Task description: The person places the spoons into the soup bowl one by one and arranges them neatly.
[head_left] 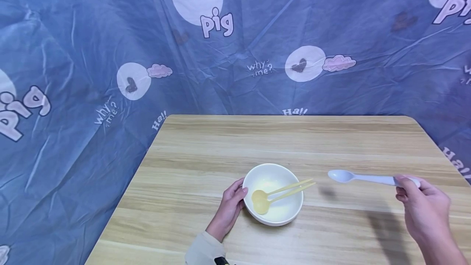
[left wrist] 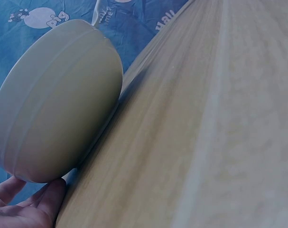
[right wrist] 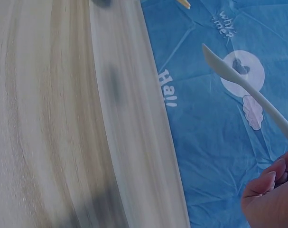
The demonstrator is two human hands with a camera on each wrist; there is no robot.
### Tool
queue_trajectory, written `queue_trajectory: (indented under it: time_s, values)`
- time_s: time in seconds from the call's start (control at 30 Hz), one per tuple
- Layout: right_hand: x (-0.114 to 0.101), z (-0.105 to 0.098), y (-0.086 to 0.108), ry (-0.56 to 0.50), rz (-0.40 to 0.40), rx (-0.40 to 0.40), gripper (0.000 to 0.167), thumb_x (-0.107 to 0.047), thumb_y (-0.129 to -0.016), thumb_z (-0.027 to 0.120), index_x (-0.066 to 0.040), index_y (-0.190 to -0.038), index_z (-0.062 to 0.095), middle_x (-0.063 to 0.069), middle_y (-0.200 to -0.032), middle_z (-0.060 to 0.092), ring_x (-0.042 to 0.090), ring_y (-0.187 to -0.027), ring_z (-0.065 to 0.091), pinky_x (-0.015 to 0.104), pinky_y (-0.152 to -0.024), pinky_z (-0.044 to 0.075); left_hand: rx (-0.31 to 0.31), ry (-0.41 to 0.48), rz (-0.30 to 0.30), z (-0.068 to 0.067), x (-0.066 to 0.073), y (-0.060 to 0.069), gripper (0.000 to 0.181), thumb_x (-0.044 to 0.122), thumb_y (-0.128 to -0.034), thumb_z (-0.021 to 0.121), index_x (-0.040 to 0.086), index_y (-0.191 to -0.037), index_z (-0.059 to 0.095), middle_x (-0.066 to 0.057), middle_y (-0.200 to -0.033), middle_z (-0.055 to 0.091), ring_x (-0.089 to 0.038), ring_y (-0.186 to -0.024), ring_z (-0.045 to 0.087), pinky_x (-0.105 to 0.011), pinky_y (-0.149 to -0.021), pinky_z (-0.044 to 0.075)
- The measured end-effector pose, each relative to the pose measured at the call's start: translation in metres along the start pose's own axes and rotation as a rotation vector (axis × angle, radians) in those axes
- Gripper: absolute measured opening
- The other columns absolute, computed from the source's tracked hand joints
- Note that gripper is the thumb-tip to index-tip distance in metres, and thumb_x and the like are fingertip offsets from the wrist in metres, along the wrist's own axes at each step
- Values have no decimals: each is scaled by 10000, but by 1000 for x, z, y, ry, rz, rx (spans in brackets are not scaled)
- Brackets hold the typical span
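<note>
A white bowl (head_left: 274, 218) sits on the wooden table, and my left hand (head_left: 232, 205) holds its left side, thumb at the rim. In the left wrist view the outer wall of the bowl (left wrist: 63, 99) fills the left, with fingertips against its lower edge. Two yellow spoons (head_left: 260, 203) with round heads lie inside, their thin handles jutting past the right rim. To the right, my right hand (head_left: 427, 207) grips a white spoon (head_left: 373, 178) by the handle end. The spoon (right wrist: 257, 95) is in the air, its bowl end pointing left, apart from the white bowl.
The light wood table (head_left: 191, 146) has rounded far corners. Behind and around it hangs a blue printed cloth (head_left: 235, 85). Shadows of the right hand and spoon fall on the tabletop.
</note>
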State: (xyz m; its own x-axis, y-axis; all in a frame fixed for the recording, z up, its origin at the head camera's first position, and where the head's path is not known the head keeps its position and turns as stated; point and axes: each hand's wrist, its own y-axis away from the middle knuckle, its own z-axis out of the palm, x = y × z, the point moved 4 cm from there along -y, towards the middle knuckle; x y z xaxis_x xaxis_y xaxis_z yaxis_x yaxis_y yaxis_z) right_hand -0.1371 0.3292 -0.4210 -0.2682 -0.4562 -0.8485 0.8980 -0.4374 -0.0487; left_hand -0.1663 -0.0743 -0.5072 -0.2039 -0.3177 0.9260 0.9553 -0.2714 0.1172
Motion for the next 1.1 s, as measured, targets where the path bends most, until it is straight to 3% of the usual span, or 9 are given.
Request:
queue_trajectory:
  time_s: [0.4, 1.1]
  values:
    - [5, 18, -1, -23, 19, -51, 260, 138, -883, 493, 29, -774, 701, 31, -654, 631, 76, -579, 556, 157, -494, 451, -2, -4, -2, 0, 0, 0, 536, 173, -955, 507, -63, -1405, 336, -262, -1390, 439, -211, -1187, 512, -274, -938, 449]
    - [27, 54, 4, 80, 80, -127, 223, 79, -888, 543, -32, -786, 707, -22, -664, 597, 57, -605, 520, 152, -524, 425, 1, 3, -1, 0, -1, 0, 543, 177, -952, 513, -64, -1405, 335, -262, -1385, 444, -211, -1175, 522, -280, -927, 461]
